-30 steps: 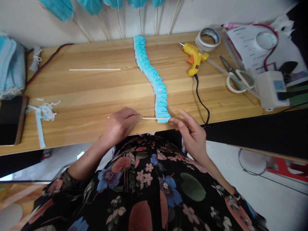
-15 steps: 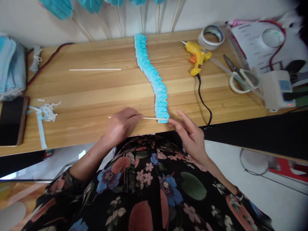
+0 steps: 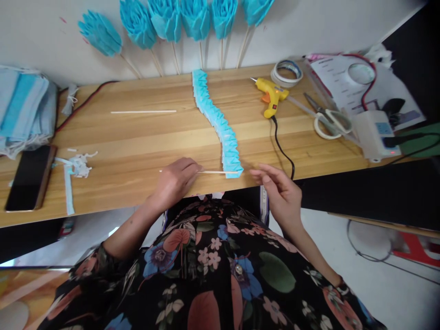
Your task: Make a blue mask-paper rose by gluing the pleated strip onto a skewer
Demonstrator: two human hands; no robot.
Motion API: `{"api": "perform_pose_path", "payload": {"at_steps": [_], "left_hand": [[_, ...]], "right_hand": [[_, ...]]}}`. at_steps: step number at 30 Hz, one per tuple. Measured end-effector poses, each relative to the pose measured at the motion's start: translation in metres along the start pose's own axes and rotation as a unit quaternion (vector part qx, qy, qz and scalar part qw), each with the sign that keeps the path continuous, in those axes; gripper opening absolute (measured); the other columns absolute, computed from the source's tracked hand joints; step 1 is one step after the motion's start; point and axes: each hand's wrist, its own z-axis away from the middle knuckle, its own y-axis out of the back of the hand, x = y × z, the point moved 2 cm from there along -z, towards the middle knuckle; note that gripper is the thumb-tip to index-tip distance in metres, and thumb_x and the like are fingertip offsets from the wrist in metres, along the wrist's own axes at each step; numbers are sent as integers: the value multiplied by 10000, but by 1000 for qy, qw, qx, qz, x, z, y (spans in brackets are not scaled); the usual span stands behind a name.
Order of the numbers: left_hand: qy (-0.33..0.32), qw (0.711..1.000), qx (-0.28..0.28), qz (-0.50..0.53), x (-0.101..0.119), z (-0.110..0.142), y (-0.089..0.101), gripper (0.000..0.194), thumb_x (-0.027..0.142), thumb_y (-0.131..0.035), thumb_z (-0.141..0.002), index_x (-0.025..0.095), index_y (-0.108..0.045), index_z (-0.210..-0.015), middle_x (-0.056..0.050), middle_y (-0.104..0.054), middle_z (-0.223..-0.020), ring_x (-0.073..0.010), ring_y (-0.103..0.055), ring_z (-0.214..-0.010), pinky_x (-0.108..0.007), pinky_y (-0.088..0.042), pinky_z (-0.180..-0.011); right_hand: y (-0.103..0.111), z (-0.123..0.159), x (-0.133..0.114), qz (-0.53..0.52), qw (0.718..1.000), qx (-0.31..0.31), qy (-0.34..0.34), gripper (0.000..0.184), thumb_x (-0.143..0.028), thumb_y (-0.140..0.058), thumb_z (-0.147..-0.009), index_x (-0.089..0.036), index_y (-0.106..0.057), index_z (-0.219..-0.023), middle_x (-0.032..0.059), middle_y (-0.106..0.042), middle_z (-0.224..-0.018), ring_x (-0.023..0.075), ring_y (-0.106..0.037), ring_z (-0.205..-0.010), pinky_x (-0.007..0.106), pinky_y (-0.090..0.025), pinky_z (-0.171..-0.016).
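Pinched in the fingers of my left hand (image 3: 177, 181) is a thin wooden stick (image 3: 215, 172). Its right end lies across the near end of a long blue pleated strip (image 3: 216, 120), which winds away from me over the table. My right hand (image 3: 282, 190) is just right of the strip's near end, apart from it, with fingers loosely bent and nothing visible in them. A second wooden stick (image 3: 143, 112) lies farther back on the left. To the right of the strip lies a yellow glue gun (image 3: 272, 94), its nozzle pointing left.
Several blue flowers on sticks (image 3: 165, 20) lean against the wall. At left are a stack of face masks (image 3: 25, 110), a phone (image 3: 30, 178) and scraps (image 3: 79, 165). Tape rolls (image 3: 287, 73), scissors (image 3: 330, 121) and a power strip (image 3: 376, 133) sit at right, with the gun's cord (image 3: 282, 149) trailing.
My right hand has drawn back rightward from the strip's near end. My left hand still holds the stick in place. The view has tilted up, showing more of the flowers.
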Motion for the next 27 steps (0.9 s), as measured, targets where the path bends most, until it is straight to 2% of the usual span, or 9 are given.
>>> {"api": "perform_pose_path", "payload": {"at_steps": [4, 7, 11, 22, 27], "left_hand": [[-17, 1000, 3, -19, 0, -1, 0, 173, 165, -528, -1034, 139, -695, -997, -93, -706, -942, -193, -654, -863, -297, -530, -733], [-28, 999, 11, -22, 0, -2, 0, 167, 157, -539, -1027, 133, -700, -988, -96, -707, -922, -198, -649, -848, -304, -526, -721], [-27, 999, 16, -18, -1, -3, 0, 162, 171, -552, -1025, 136, -704, -981, -94, -710, -916, -198, -643, -837, -319, -523, -726], [-7, 999, 39, 22, -2, -3, -1, 108, 131, -604, -989, 149, -710, -980, -87, -703, -935, -192, -617, -846, -322, -506, -730], [3, 999, 35, 26, -2, -3, 0, 131, 148, -582, -1003, 162, -710, -979, -78, -697, -923, -185, -613, -842, -318, -502, -731]], "right_hand": [[-3, 0, -1, 85, 992, -16, 91, 249, -253, -579, -1001, -274, -714, -1209, 41, -793, -1136, 208, -740, -1067, 396, -586, -948], [-6, -3, -4, 142, 974, -31, 175, 279, -190, -573, -987, -275, -707, -1216, 49, -783, -1140, 221, -722, -1068, 405, -577, -928], [-12, -10, -6, 179, 952, -56, 243, 346, -124, -576, -962, -278, -682, -1254, 54, -783, -1143, 236, -713, -1070, 424, -566, -930], [-18, -19, -1, 155, 948, -67, 270, 384, -91, -614, -925, -281, -674, -1253, 51, -779, -1104, 241, -700, -1022, 428, -544, -904], [-19, -19, -4, 169, 935, -85, 300, 431, -121, -654, -899, -301, -657, -1290, 52, -768, -1072, 252, -694, -986, 440, -540, -880]]}}
